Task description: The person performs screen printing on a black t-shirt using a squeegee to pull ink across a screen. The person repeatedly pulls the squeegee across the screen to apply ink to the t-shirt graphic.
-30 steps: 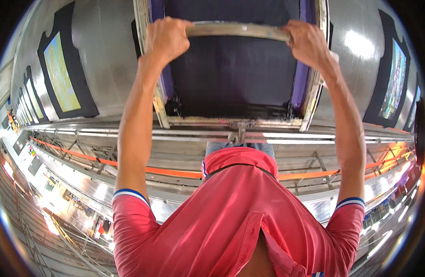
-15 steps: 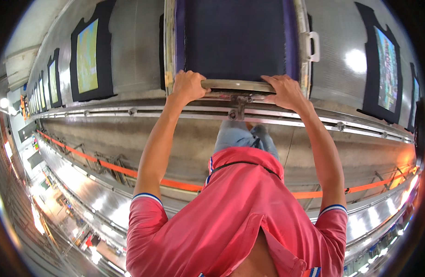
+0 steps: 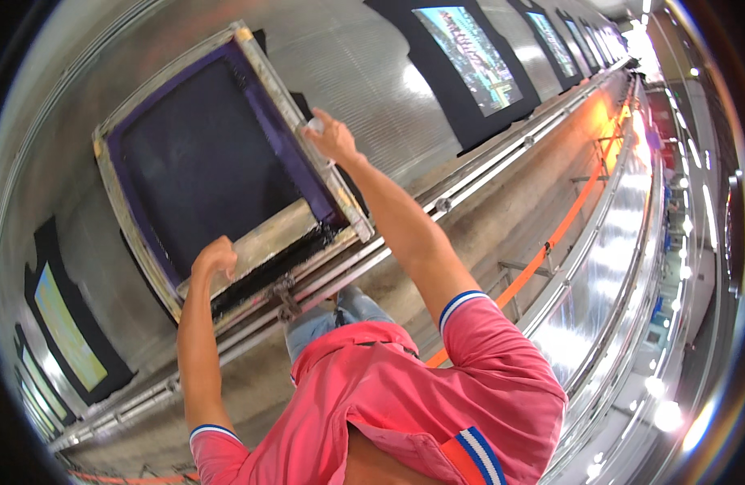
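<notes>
A screen-printing frame (image 3: 333, 187) with dark mesh (image 3: 198, 153) and purple borders lies tilted across the metal table. Along its near end, inside the frame, rests a wide squeegee (image 3: 277, 234) with black ink beside its near edge. My left hand (image 3: 217, 257) is closed on the squeegee near its left end. At the frame's right side, my right hand (image 3: 333, 139) is closed around a white handle (image 3: 314, 126), which its fingers partly hide.
Black shirts (image 3: 461, 69) with colourful printed panels lie along the metal table (image 3: 388, 105) to the right. Another black shirt (image 3: 69, 323) with a yellow-green panel lies to the left. Metal rails (image 3: 477, 174) run along the table's near edge; an orange strip (image 3: 534, 263) lies behind me.
My right hand has moved from the squeegee's right end up to the frame's handle. My left hand stays at the squeegee. The view has turned, so the frame now appears tilted at left.
</notes>
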The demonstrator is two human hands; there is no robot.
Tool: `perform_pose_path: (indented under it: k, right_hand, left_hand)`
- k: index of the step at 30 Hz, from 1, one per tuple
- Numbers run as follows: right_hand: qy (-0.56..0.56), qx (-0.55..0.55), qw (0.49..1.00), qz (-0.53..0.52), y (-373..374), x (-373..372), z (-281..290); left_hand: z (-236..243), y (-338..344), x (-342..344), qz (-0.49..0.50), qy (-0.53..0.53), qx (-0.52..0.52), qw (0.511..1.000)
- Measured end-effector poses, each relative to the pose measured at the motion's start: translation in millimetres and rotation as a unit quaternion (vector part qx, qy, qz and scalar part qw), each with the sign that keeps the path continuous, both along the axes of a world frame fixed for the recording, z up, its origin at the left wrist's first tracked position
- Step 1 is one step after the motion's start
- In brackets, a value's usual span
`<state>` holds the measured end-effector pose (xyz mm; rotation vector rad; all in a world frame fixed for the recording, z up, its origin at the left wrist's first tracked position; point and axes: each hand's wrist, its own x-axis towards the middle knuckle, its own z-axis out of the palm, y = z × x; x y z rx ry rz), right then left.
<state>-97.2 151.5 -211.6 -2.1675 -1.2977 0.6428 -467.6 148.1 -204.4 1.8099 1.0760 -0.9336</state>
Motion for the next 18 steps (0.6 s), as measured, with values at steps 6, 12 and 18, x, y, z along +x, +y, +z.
perform_pose_path:
  k: [6,12,18]
  right_hand:
    - [0.090,-0.029,0.995,-0.010,11,-1,9]
    - [0.069,-0.037,0.996,-0.035,15,-8,34]
    - [0.078,-0.047,0.991,-0.098,9,-8,43]
  left_hand:
    - [-13,114,-39,-0.201,-0.115,-0.051,0.971]
    - [35,279,-59,0.123,-0.137,0.096,0.978]
    - [58,397,-29,0.022,-0.224,0.378,0.898]
